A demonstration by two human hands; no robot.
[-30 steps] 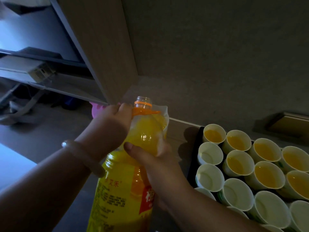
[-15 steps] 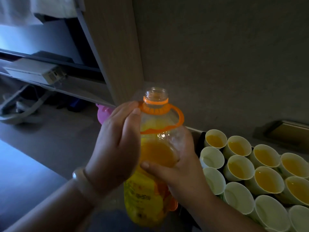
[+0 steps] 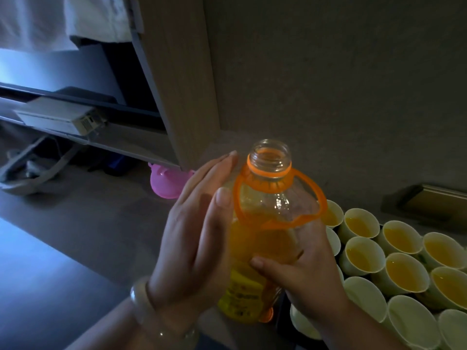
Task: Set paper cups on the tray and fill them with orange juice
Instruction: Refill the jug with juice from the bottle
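Holding the bottle (image 3: 265, 243) from its right side, the right hand (image 3: 303, 271) has its fingers wrapped behind the plastic and its thumb (image 3: 267, 265) laid across the front, just above the yellow label. The left hand (image 3: 194, 238) lies flat against the bottle's left side, its fingers (image 3: 202, 183) straight and together, pressing rather than curling round. A pale bracelet (image 3: 141, 306) sits on that wrist.

The bottle is raised off the surface with its mouth up and no cap on. Juice fills roughly its lower half, and the shoulder is clear. An orange carrying loop (image 3: 321, 198) hangs from the collar at the neck.

To the right, packed rim to rim, are the paper cups. Those farther back, such as one cup (image 3: 361, 253), hold orange juice, while the nearer ones (image 3: 366, 296) show only white insides. A dark strip of tray (image 3: 281, 324) shows at their left edge, below the bottle.

Behind the left hand, a pink plastic thing (image 3: 164, 183) sits at the foot of a wooden panel (image 3: 182, 84). Farther left, a white box (image 3: 58, 117) lies on a shelf.
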